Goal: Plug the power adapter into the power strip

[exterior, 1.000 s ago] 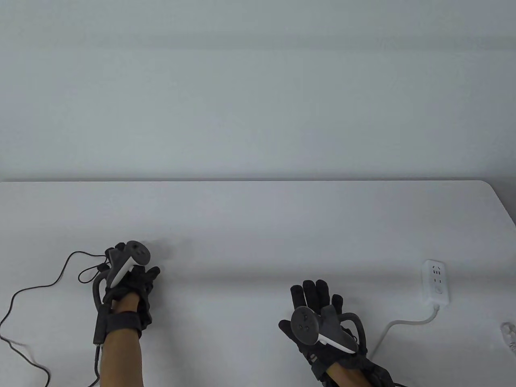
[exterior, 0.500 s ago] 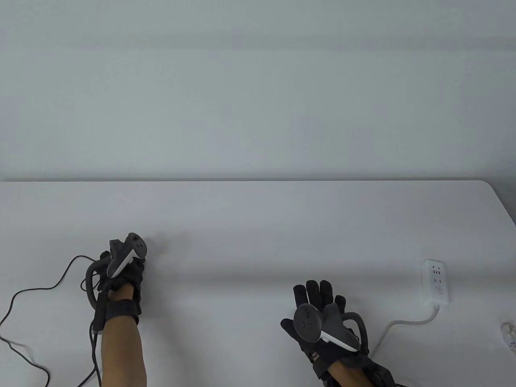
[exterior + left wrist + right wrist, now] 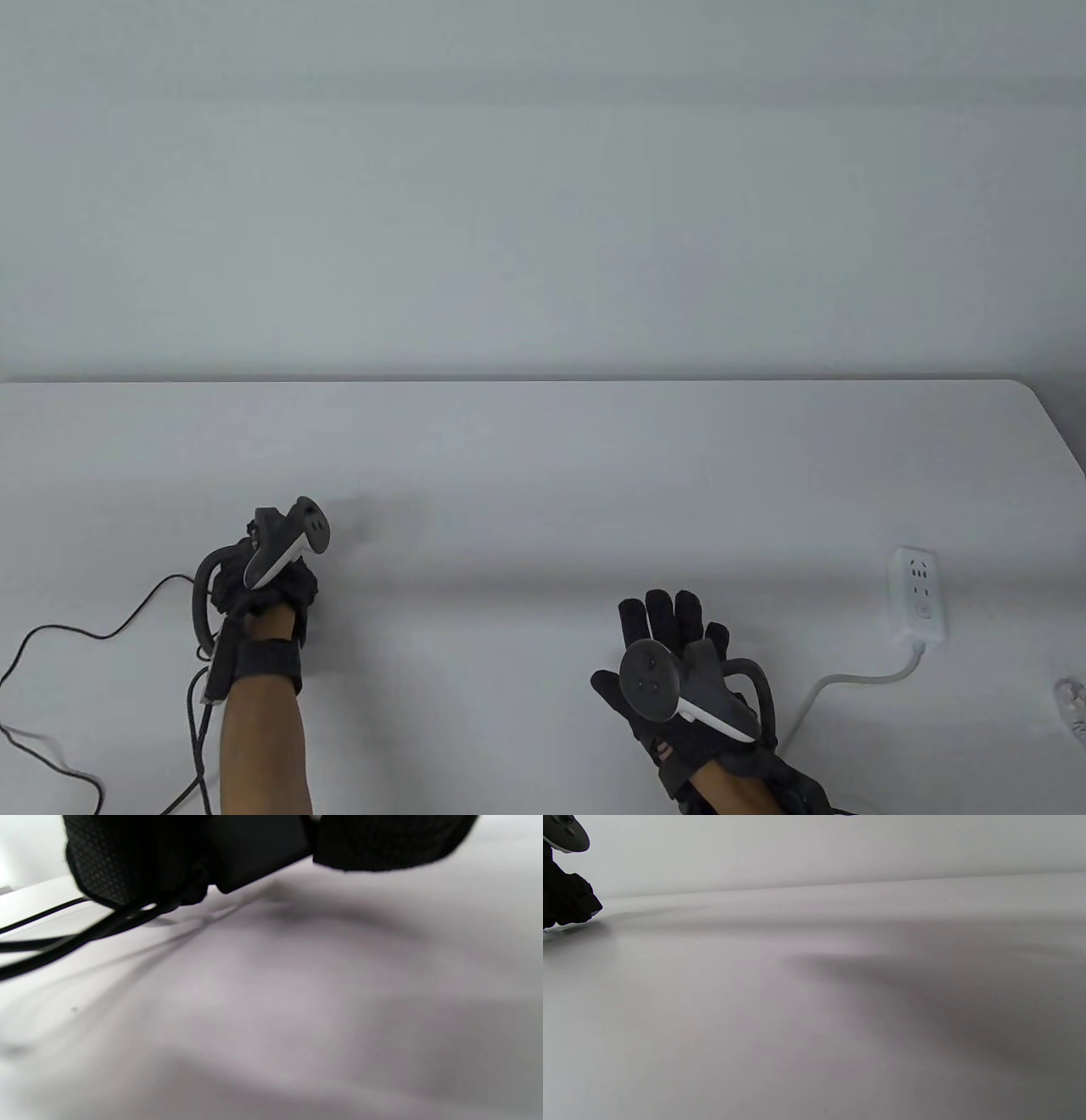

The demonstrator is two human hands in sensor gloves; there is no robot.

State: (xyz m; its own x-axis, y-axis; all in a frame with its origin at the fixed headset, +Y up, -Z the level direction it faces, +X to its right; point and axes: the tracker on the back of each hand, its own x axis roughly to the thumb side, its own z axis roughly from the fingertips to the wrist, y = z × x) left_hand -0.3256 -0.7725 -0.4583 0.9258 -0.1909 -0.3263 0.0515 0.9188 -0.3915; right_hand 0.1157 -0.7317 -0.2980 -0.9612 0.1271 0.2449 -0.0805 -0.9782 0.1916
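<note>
A white table [image 3: 543, 475] fills the lower view. The right hand [image 3: 679, 671] rests flat, fingers spread, holding nothing. The left hand [image 3: 267, 577], far left, curls closed around a dark adapter [image 3: 254, 849], its thin cord [image 3: 85, 632] trailing left. The white strip [image 3: 918, 596] lies well apart, far right. The adapter looks light, rigid and smooth; best gripped by its body, not the limp cord.

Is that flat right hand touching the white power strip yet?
Apart. The table view shows bare table between the right hand, lying flat with fingers spread, and the power strip off to its right.
</note>
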